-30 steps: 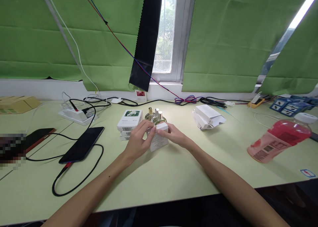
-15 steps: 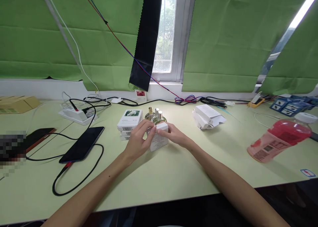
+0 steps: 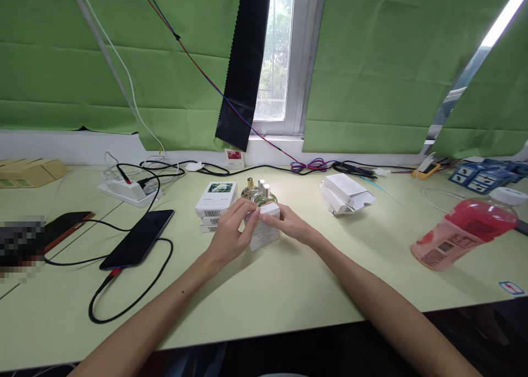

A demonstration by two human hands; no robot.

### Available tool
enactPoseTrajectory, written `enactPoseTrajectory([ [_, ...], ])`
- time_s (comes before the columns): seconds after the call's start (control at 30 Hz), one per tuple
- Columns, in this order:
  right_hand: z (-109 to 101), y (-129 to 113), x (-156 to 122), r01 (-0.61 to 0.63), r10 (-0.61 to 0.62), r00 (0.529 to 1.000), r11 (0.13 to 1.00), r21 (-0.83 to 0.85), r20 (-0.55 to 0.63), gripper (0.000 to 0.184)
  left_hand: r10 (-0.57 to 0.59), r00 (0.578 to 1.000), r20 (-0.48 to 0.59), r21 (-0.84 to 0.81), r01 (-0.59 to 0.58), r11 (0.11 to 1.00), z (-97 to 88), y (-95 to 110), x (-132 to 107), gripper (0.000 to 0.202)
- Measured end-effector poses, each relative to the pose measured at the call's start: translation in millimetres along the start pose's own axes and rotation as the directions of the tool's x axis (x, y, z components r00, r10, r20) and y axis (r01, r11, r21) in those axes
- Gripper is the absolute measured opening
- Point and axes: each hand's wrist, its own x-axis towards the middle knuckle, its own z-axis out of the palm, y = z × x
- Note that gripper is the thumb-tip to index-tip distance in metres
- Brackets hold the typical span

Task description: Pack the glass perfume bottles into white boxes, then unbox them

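Both bare forearms reach forward and converge, so that the left hand (image 3: 228,235) and the right hand (image 3: 290,226) sit just beside each other, their fingertips almost touching. The left hand is palm-down with the wrist slightly raised, its thumb and forefinger pinched closed at the tips. The right hand lies lower, palm turned toward the left hand, its fingers (image 3: 270,219) stretched out and pressed in a light grip.
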Motion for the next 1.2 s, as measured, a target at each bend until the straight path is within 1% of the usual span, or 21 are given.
enactPoseTrajectory([
  [0.23,1,-1,0,-0.004,0.004,1.0,1.0,0.011,-0.001,0.049,-0.01,1.0,-0.009,-0.008,0.01,1.0,0.8,1,0,0.014],
  [0.4,1,-1,-1,0.002,-0.002,1.0,1.0,-0.001,0.0,0.049,-0.001,1.0,-0.008,-0.006,0.001,1.0,2.4,-2,-2,0.02],
  [0.5,0,-2,-2,-0.003,0.003,1.0,1.0,-0.01,-0.001,0.049,-0.022,0.999,0.04,-0.021,0.023,1.0,2.9,-5,-4,0.025],
  [0.67,0,-2,-2,0.001,-0.001,1.0,1.0,-0.013,0.002,0.053,-0.093,0.983,0.157,-0.059,0.103,0.993,2.0,-8,-5,0.033],
  [0.8,-1,0,-1,0.012,-0.012,1.0,1.0,-0.029,-0.001,0.054,-0.114,0.973,0.202,-0.067,0.13,0.989,1.1,-8,-5,0.036],
  [0.87,-1,2,0,0.015,-0.015,1.0,0.999,-0.051,-0.005,0.053,-0.126,0.97,0.209,-0.064,0.142,0.988,0.8,-8,-4,0.037],
  [1.0,-1,7,1,0.023,-0.03,0.999,0.989,-0.146,-0.041,0.049,-0.144,0.967,0.21,-0.046,0.157,0.986,-0.1,-7,-2,0.039],
  [1.2,1,10,0,0.086,-0.119,0.988,0.951,-0.296,-0.095,0.043,-0.147,0.966,0.214,-0.01,0.152,0.988,-1.1,-7,-1,0.039],
])
